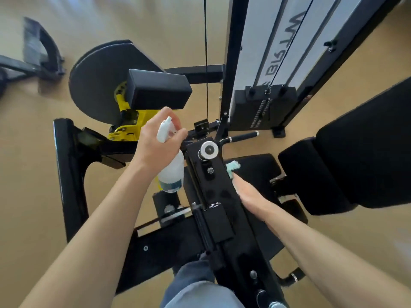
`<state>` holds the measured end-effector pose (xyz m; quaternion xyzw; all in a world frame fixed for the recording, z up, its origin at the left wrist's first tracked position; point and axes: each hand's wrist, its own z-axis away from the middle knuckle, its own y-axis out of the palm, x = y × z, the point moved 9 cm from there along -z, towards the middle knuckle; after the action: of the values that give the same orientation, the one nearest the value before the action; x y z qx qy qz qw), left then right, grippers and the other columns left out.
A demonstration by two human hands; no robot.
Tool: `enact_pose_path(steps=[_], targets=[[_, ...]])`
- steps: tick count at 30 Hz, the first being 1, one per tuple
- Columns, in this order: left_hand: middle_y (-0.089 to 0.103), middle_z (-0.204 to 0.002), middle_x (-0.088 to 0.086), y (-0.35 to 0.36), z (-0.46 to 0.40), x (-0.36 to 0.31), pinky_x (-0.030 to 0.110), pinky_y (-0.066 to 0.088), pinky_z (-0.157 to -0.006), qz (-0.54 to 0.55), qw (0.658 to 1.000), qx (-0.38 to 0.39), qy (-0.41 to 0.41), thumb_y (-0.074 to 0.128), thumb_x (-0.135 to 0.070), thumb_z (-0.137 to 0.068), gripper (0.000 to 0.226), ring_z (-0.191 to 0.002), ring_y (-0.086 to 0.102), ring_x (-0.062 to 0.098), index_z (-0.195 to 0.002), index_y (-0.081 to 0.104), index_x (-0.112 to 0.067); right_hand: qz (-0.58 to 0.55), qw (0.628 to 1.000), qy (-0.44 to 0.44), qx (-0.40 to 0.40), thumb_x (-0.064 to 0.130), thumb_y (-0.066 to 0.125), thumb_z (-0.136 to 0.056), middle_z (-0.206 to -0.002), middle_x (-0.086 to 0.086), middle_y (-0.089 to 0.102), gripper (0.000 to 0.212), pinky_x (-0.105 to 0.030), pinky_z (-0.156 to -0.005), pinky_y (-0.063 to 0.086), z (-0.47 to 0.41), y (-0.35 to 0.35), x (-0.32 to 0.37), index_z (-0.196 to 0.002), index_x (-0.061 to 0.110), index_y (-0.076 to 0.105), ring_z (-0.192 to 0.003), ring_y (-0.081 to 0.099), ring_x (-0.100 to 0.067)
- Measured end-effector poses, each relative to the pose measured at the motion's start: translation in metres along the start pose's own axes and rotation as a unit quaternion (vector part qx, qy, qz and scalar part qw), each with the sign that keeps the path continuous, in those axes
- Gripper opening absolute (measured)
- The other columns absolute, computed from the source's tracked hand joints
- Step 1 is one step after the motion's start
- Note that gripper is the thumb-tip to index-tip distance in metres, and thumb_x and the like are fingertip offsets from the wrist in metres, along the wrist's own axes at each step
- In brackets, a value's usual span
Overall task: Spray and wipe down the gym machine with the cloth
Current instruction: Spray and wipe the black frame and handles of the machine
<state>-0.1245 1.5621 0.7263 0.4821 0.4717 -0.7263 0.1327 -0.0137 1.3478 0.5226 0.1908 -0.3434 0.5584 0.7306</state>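
Seen from above, a person stands over a black gym machine on a tan floor, both bare forearms reaching forward. The left hand is curled round the neck of a white spray bottle, fingers at the trigger, holding it upright just left of the machine's central black frame beam. The right hand lies along the right edge of that beam with fingers fairly straight, and a pale green cloth pokes out beyond its fingertips (whether the fingers pinch the cloth or only press it against the metal cannot be told). A silver adjustment knob sits at the far end of the beam, with a black seat pad to the right, a rectangular black pad and yellow pivot bracket farther left, and the weight stack beyond. The step in hand looks like wiping the beam's right side, bottle kept ready. The next move probably calls for sliding the cloth along the beam, or aiming the nozzle at a fresh section before wiping there.
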Motion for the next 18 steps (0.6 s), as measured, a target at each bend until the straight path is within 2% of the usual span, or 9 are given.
enact_pose_path(steps=[2, 3, 6, 8, 9, 11, 13, 16, 18], targets=[[0.063, -0.085, 0.002, -0.004, 0.009, -0.021, 0.031, 0.054, -0.067, 0.005, 0.999, -0.038, 0.017, 0.069, -0.026, -0.096, 0.011, -0.076, 0.063, 0.019, -0.096, 0.058, -0.023, 0.042, 0.998, -0.048, -0.008, 0.046, 0.034, -0.109, -0.143, 0.017, 0.054, 0.041, -0.019, -0.111, 0.037, 0.022, -0.003, -0.026, -0.145, 0.034, 0.05, -0.129, 0.05, 0.007], [0.063, -0.086, -0.001, -0.006, 0.014, -0.031, 0.026, 0.054, -0.065, 0.008, 0.998, -0.059, 0.025, 0.069, -0.025, -0.096, 0.011, -0.074, 0.063, 0.014, -0.097, 0.058, -0.022, 0.055, 0.996, -0.067, -0.013, 0.046, 0.033, -0.109, -0.141, 0.016, 0.056, 0.041, -0.023, -0.113, 0.036, 0.036, -0.004, -0.037, -0.144, 0.034, 0.05, -0.13, 0.05, 0.003], [0.061, -0.088, -0.006, -0.004, 0.032, -0.058, 0.016, 0.052, -0.063, 0.023, 0.994, -0.102, 0.044, 0.069, -0.023, -0.097, 0.012, -0.071, 0.062, 0.009, -0.1, 0.058, -0.018, 0.044, 0.997, -0.048, -0.033, 0.035, 0.033, -0.11, -0.112, 0.015, 0.057, 0.024, -0.012, -0.091, 0.037, 0.073, -0.009, -0.056, -0.125, 0.038, 0.052, -0.109, 0.056, -0.001], [0.062, -0.093, -0.003, -0.002, 0.043, -0.069, 0.016, 0.052, -0.064, 0.013, 0.991, -0.124, 0.049, 0.069, -0.027, -0.096, 0.014, -0.076, 0.064, 0.014, -0.102, 0.058, -0.019, 0.051, 0.997, -0.044, -0.022, 0.036, 0.031, -0.11, -0.105, 0.007, 0.054, 0.03, -0.02, -0.083, 0.035, 0.081, -0.009, -0.062, -0.121, 0.028, 0.058, -0.1, 0.054, -0.008], [0.064, -0.097, 0.002, -0.003, 0.048, -0.074, 0.017, 0.053, -0.063, 0.012, 0.989, -0.139, 0.049, 0.069, -0.03, -0.096, 0.016, -0.077, 0.065, 0.016, -0.101, 0.058, -0.02, 0.046, 0.998, -0.044, -0.022, 0.04, 0.03, -0.11, -0.101, 0.006, 0.054, 0.033, -0.024, -0.08, 0.036, 0.077, -0.01, -0.061, -0.11, 0.024, 0.059, -0.093, 0.053, -0.008], [0.064, -0.096, 0.011, -0.009, 0.063, -0.08, 0.02, 0.054, -0.062, 0.029, 0.982, -0.181, 0.038, 0.068, -0.032, -0.095, 0.016, -0.074, 0.063, 0.015, -0.098, 0.057, -0.021, 0.005, 0.999, -0.044, -0.017, 0.046, 0.03, -0.108, -0.095, 0.01, 0.054, 0.034, -0.025, -0.08, 0.039, 0.067, -0.009, -0.048, -0.096, 0.026, 0.055, -0.088, 0.053, -0.007], [0.061, -0.085, 0.008, -0.017, 0.08, -0.086, 0.027, 0.058, -0.066, 0.069, 0.971, -0.227, 0.026, 0.068, -0.031, -0.094, 0.016, -0.066, 0.061, 0.014, -0.096, 0.055, -0.021, -0.033, 0.997, -0.064, -0.005, 0.044, 0.03, -0.106, -0.102, 0.014, 0.055, 0.026, -0.025, -0.09, 0.04, 0.05, -0.003, -0.023, -0.11, 0.032, 0.053, -0.098, 0.053, -0.01], [0.056, -0.065, -0.001, -0.027, 0.104, -0.092, 0.035, 0.055, -0.068, 0.168, 0.943, -0.289, 0.005, 0.07, -0.028, -0.091, 0.016, -0.056, 0.056, 0.018, -0.088, 0.054, -0.024, -0.021, 0.995, -0.099, 0.006, 0.036, 0.029, -0.108, -0.126, 0.012, 0.053, 0.039, -0.032, -0.11, 0.036, 0.041, -0.002, 0.016, -0.14, 0.029, 0.05, -0.117, 0.049, -0.011], [0.051, -0.059, 0.0, -0.028, 0.116, -0.093, 0.035, 0.051, -0.065, 0.252, 0.913, -0.319, -0.009, 0.069, -0.02, -0.091, 0.018, -0.049, 0.05, 0.016, -0.086, 0.053, -0.021, 0.015, 0.994, -0.107, 0.004, 0.036, 0.029, -0.108, -0.126, 0.01, 0.055, 0.039, -0.035, -0.106, 0.038, 0.055, -0.004, 0.016, -0.14, 0.028, 0.05, -0.118, 0.051, -0.014]])
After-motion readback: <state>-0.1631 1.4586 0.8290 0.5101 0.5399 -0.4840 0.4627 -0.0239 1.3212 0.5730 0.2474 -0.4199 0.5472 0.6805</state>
